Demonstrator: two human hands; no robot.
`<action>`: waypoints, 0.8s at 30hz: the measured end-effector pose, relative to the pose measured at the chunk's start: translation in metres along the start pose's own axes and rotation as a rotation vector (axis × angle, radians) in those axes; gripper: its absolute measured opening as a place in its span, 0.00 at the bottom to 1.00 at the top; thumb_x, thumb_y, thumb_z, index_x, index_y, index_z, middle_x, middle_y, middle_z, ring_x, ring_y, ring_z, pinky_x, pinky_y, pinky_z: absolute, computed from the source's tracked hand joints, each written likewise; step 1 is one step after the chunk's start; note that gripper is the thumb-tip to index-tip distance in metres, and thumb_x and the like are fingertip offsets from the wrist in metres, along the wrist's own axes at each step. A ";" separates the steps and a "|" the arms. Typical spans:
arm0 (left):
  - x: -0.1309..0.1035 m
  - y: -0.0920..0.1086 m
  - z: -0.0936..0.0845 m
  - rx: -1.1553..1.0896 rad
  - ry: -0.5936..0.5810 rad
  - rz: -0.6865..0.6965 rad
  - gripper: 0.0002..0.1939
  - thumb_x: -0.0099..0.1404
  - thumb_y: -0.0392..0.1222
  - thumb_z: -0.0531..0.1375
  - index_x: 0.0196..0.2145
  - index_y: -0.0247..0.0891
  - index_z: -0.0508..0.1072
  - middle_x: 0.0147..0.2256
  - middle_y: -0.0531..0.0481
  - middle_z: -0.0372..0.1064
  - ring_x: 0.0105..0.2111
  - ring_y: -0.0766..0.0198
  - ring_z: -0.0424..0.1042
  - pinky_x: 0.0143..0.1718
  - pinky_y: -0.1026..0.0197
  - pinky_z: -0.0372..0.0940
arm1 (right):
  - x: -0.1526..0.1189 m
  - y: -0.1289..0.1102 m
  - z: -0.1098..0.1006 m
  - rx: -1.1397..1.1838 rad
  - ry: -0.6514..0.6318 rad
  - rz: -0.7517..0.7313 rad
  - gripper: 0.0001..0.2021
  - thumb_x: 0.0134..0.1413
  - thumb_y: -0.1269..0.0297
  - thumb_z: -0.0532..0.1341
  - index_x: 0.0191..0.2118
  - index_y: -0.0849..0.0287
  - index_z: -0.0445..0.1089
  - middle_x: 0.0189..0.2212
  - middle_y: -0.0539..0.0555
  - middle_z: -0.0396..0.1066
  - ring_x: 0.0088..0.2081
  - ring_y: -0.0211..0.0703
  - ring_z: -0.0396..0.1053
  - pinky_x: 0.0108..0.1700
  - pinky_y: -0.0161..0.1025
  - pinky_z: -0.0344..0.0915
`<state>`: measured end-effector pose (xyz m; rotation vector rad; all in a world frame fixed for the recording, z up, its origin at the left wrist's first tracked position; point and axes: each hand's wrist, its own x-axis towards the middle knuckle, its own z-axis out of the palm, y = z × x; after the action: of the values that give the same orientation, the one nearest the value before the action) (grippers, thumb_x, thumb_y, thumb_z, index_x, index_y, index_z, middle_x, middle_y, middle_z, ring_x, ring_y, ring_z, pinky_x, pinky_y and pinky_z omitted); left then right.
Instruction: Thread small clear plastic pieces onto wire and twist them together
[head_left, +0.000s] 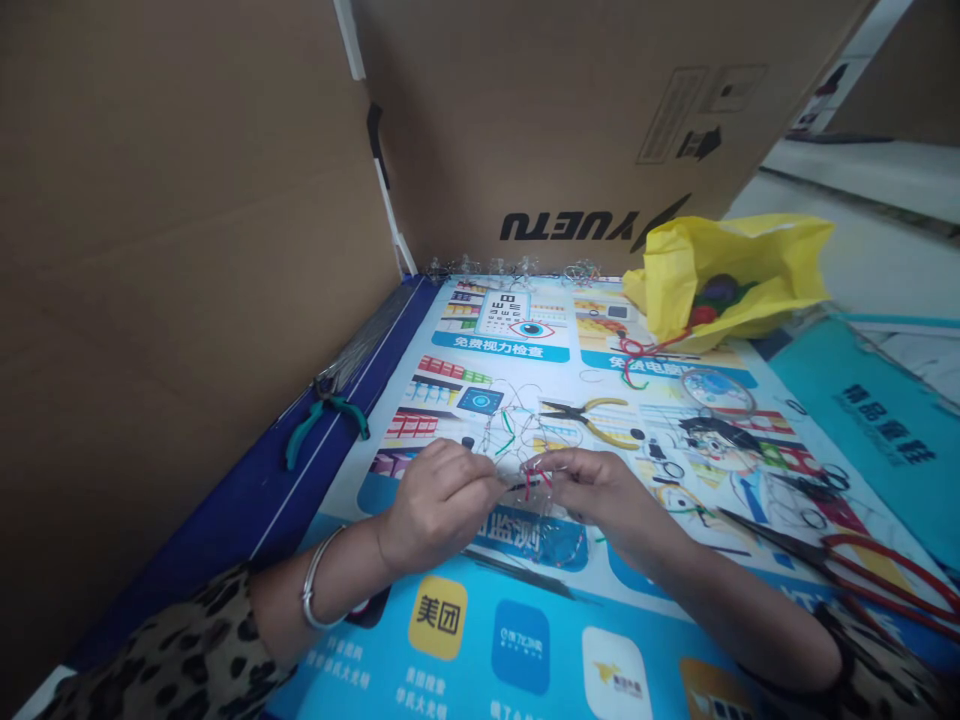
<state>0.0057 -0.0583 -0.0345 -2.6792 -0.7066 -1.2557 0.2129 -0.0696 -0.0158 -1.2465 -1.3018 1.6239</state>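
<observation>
Between my two hands is a thin bent-wire piece with red strands on it. My left hand, a silver bangle on its wrist, is closed with its fingertips pinching the left side of this piece. From the right, my right hand pinches it between thumb and forefinger. Just beyond my fingertips lies a tangle of fine wire with green bits. Pliers with yellow handles rest close behind my right hand. The exact shape of the held piece is too fine to make out.
Teal-handled pliers lie at the left beside a bundle of straight wires. Red-handled scissors are at the right. A yellow bag stands at the back right. Cardboard walls close off the back and left, with small wire pieces along them.
</observation>
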 end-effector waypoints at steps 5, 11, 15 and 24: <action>-0.001 0.000 0.000 -0.014 -0.020 0.005 0.09 0.57 0.28 0.58 0.36 0.37 0.67 0.33 0.50 0.70 0.30 0.66 0.63 0.31 0.60 0.58 | -0.001 0.000 0.001 0.086 -0.060 0.049 0.12 0.38 0.60 0.68 0.32 0.58 0.74 0.17 0.45 0.63 0.17 0.29 0.53 0.20 0.30 0.51; -0.002 0.001 0.001 -0.022 -0.030 0.007 0.11 0.55 0.27 0.59 0.36 0.37 0.67 0.33 0.50 0.70 0.29 0.65 0.63 0.30 0.59 0.57 | 0.001 0.003 0.001 0.089 -0.054 0.068 0.16 0.38 0.53 0.68 0.30 0.60 0.72 0.17 0.46 0.63 0.18 0.29 0.54 0.20 0.30 0.50; -0.001 0.002 0.002 -0.007 -0.033 0.002 0.10 0.55 0.28 0.60 0.34 0.37 0.66 0.32 0.50 0.71 0.29 0.66 0.63 0.30 0.60 0.57 | 0.000 0.003 0.002 0.074 -0.040 0.056 0.17 0.38 0.51 0.67 0.29 0.61 0.71 0.22 0.50 0.69 0.23 0.33 0.62 0.25 0.32 0.57; 0.004 0.007 0.002 0.108 -0.080 -0.071 0.10 0.57 0.45 0.62 0.31 0.36 0.66 0.25 0.51 0.69 0.26 0.64 0.66 0.27 0.60 0.57 | 0.001 0.003 0.002 -0.087 -0.007 -0.025 0.15 0.40 0.52 0.64 0.28 0.60 0.70 0.24 0.50 0.69 0.27 0.38 0.65 0.31 0.35 0.61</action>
<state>0.0122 -0.0628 -0.0317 -2.6506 -0.8604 -1.0973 0.2110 -0.0704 -0.0191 -1.2727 -1.4004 1.5703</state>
